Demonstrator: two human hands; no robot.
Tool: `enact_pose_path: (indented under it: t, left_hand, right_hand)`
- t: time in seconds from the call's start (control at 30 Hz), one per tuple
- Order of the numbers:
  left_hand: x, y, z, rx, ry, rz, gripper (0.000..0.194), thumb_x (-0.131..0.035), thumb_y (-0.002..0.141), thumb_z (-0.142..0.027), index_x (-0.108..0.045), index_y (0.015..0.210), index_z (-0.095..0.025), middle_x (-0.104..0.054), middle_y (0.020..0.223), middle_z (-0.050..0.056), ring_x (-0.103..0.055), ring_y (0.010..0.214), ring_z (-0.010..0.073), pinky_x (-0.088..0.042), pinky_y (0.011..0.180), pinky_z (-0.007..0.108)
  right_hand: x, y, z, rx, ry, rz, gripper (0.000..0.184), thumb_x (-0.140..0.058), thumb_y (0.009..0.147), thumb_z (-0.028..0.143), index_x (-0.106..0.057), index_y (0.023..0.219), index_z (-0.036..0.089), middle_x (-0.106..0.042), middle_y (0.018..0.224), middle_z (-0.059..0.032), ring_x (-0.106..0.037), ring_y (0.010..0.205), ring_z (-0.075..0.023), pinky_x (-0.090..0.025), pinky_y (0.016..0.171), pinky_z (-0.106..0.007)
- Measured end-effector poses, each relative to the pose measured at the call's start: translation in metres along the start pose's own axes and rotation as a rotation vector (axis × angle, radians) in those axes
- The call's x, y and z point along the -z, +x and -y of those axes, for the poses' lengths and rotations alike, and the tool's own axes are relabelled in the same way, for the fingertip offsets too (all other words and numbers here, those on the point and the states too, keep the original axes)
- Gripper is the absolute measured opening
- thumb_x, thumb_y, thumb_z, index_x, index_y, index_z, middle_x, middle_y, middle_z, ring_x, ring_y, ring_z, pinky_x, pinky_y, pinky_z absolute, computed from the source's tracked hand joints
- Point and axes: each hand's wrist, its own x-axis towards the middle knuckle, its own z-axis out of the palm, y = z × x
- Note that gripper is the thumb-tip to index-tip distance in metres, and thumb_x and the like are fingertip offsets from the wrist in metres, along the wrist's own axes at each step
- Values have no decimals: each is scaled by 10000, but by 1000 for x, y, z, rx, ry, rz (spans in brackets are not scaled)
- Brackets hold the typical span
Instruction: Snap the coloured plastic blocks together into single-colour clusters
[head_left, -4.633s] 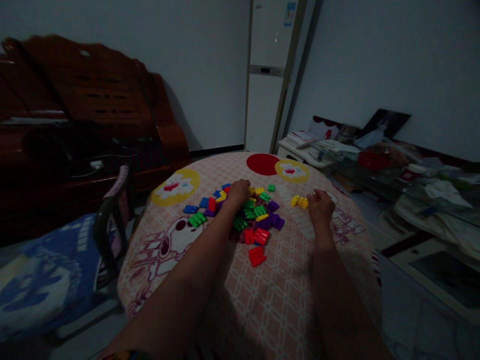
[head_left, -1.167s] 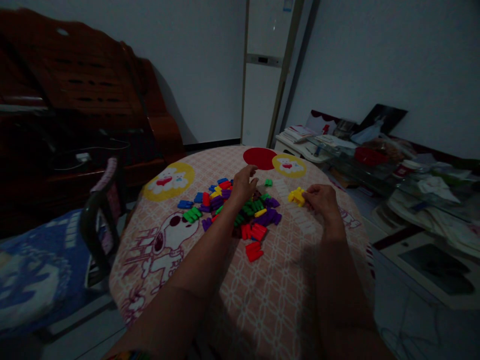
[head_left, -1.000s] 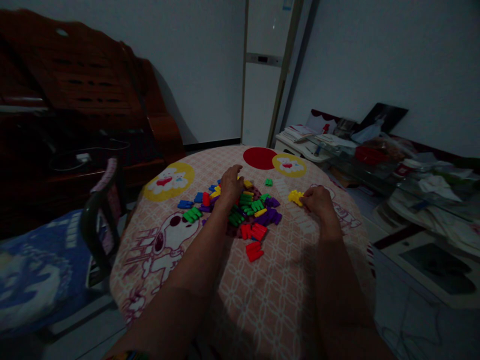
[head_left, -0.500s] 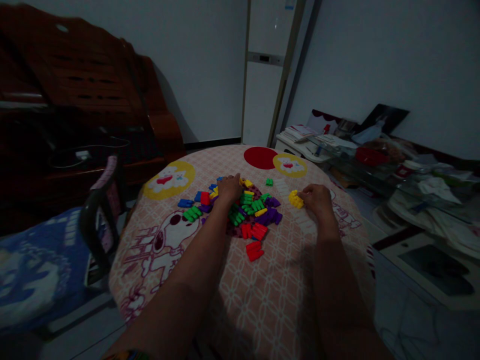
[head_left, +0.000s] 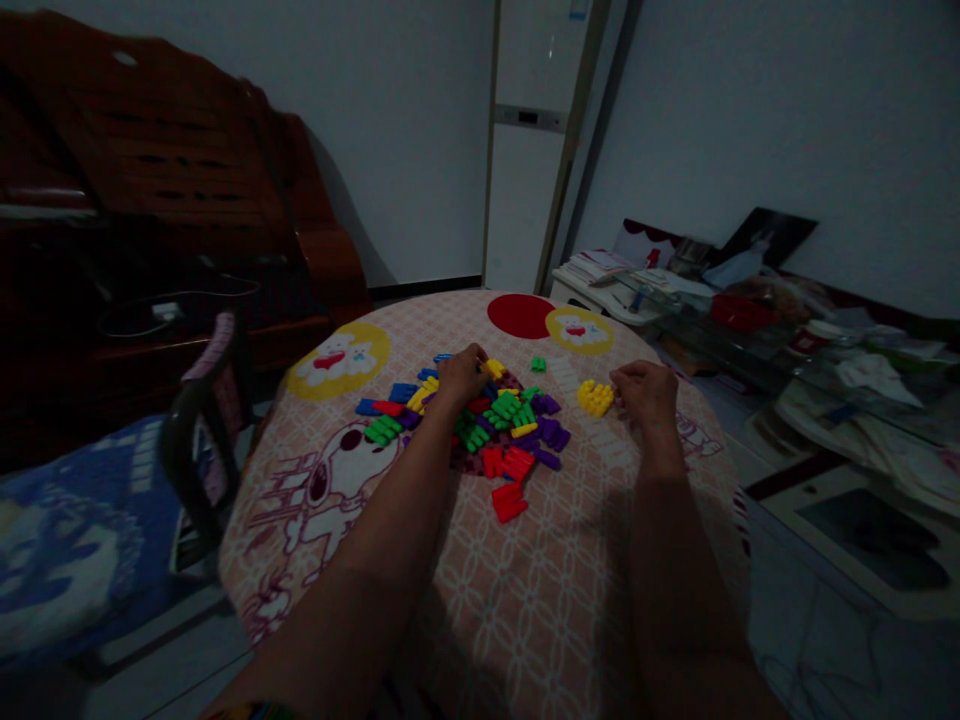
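Observation:
My left hand [head_left: 462, 376] reaches into the far part of a pile of plastic toy building blocks, its fingers curled down among them. Whatever those fingers grip is hidden behind the hand. Around it lie green blocks [head_left: 505, 410], blue blocks [head_left: 403, 393], purple blocks [head_left: 553, 434] and red blocks [head_left: 517, 463]. To the right, a small cluster of yellow blocks [head_left: 595, 398] sits apart from the pile. Just right of that cluster is my right hand [head_left: 648, 392], thumb and fingers bent and slightly apart, with no block visible between them.
A patterned cloth covers the round table [head_left: 525, 590]. One green block [head_left: 538, 364] lies beyond the pile. At left stand a chair with a blue cover [head_left: 97, 520] and a wooden bench [head_left: 172, 150]. A cluttered glass side table [head_left: 757, 350] is at right.
My right hand has drawn back rightward from the yellow cluster, which now shows more fully. Some blocks in the pile have shifted, including a red one at left and purple ones at right.

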Motion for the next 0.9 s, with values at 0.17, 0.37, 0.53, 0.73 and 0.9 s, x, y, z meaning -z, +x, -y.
enact_pose_path:
  t: [0.17,0.37,0.53,0.73,0.9]
  left_hand:
    - [10,-1,-26,-127,-344,-159,296,-599,803,-154,-683,1083,-202,-766,989,42,-703,910,192,-519,896,314]
    - [-10,-14,-73,-178,-933,22,164,-641,765,-179,-640,927,-157,-697,723,-11,-662,610,126,-537,622,233]
    - [-26,-32,-97,-130,-1165,212,126,-666,781,-176,-597,884,-155,-653,621,-37,-647,516,113,-518,537,205]
    - [-34,-35,-102,-141,-1248,303,161,-671,821,-214,-637,961,-140,-690,669,-13,-677,558,120,-553,577,219]
    - [-13,-19,-75,-209,-975,19,259,-646,834,-230,-690,1074,-144,-742,822,37,-713,715,142,-580,697,253]
  right_hand:
    - [0,-8,16,-57,299,104,245,-756,672,384,-702,731,153,-669,573,-31,-645,503,-172,-502,453,-240]
    - [-1,-20,36,-31,520,374,346,-841,628,431,-721,792,151,-721,658,-54,-674,551,-150,-546,495,-223]
    - [1,-22,38,-15,582,418,379,-856,605,448,-714,780,144,-706,616,-43,-666,525,-148,-555,505,-225]
    - [10,-21,41,-47,506,395,328,-843,601,417,-689,722,153,-689,579,-35,-647,483,-152,-538,467,-226]
    - [24,-11,20,-177,144,178,180,-704,725,326,-662,662,163,-632,507,-32,-573,417,-144,-456,402,-222]
